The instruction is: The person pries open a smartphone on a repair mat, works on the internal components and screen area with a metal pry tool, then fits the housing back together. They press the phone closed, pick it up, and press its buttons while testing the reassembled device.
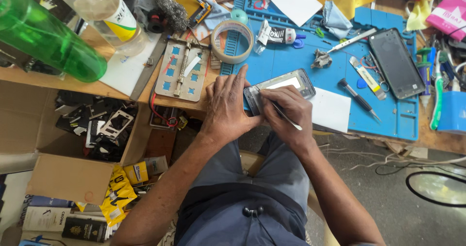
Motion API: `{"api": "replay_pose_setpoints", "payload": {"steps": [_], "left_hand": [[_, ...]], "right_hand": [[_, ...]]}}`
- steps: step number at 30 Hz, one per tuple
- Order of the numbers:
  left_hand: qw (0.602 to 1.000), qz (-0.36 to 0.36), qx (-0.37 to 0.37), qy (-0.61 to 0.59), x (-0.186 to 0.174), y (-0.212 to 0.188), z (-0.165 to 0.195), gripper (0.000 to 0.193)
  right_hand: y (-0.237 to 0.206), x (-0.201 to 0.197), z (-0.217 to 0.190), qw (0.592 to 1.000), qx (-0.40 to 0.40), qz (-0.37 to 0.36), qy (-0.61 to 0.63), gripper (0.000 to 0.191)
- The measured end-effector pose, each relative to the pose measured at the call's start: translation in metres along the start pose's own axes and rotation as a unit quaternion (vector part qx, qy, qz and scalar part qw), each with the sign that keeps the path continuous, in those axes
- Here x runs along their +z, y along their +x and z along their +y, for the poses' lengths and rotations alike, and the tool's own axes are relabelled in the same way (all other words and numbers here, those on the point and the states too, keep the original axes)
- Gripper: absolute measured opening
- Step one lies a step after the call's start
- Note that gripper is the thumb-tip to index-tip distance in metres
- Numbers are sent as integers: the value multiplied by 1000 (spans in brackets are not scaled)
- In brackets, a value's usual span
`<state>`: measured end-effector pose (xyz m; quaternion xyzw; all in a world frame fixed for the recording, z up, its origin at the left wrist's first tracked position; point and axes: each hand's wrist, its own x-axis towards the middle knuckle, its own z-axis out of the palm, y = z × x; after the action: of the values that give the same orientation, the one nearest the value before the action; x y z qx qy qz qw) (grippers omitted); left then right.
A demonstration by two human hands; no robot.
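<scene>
On blue mat [291, 61]: two hands [228, 107], one phone frame [279, 88].

Bright, even daylight, soft shadows, sharp centre, wide-angle bending at edges, glare on the green bottle [46, 35].

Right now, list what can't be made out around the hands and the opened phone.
- Head view: the left hand covers the near end of the opened phone.
- The right hand hides the tip of the thin metal tool, so its contact point is unseen.
- Parts in the cardboard box are too small and dark to identify.
</scene>
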<state>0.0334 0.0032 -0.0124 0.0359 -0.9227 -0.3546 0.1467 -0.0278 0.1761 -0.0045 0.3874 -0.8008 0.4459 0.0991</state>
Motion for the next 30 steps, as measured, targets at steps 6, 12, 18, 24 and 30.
{"api": "replay_pose_setpoints", "payload": {"steps": [6, 12, 18, 24, 30], "left_hand": [[999, 29, 23, -1, 3, -3, -1, 115], [999, 32, 29, 7, 4, -4, -1, 112], [999, 39, 21, -1, 3, -4, 1, 115], [998, 49, 29, -2, 0, -6, 4, 118], [998, 47, 35, 23, 2, -8, 8, 125]], "right_hand": [[-2, 3, -2, 997, -57, -26, -44, 30], [-2, 3, -6, 996, -68, -31, -44, 31], [0, 1, -4, 996, -67, -33, -57, 28], [-4, -11, 0, 996, -50, -61, -37, 29], [-9, -29, 3, 994, 102, -2, 37, 25]]}}
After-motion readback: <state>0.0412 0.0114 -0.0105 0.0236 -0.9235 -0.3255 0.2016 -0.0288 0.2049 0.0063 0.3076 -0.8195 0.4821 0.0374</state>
